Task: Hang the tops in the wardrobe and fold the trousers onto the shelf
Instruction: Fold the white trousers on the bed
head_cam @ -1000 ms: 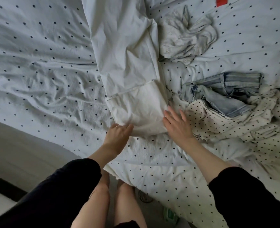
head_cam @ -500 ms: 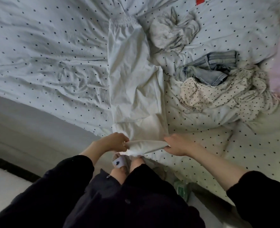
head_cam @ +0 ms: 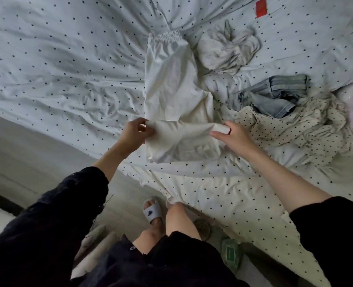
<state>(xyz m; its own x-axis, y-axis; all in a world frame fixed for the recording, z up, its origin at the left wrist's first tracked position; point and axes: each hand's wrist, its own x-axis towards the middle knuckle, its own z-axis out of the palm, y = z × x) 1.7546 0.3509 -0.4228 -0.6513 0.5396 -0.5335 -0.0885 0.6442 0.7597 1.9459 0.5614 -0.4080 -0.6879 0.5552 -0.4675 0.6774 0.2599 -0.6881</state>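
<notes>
White trousers (head_cam: pixel 169 79) lie lengthwise on the dotted bed sheet (head_cam: pixel 57 65), elastic waistband at the far end. Their leg ends are lifted and doubled back over the near part. My left hand (head_cam: pixel 135 131) pinches the left corner of that fold. My right hand (head_cam: pixel 232 134) grips the right corner. To the right lie folded light-blue jeans (head_cam: pixel 275 94), partly under a crumpled cream dotted top (head_cam: pixel 291 129). A crumpled grey-white garment (head_cam: pixel 227 50) sits beyond them.
The bed edge runs diagonally from left to lower right, with grey floor (head_cam: pixel 36 154) below it. My slippered foot (head_cam: pixel 152 211) stands by the bed. A green packet (head_cam: pixel 230 251) lies on the floor. A red tag (head_cam: pixel 261 7) is on the sheet at the top.
Both hands took hold of the trouser leg ends at the bed edge, lifted them and carried them away from me over the trousers.
</notes>
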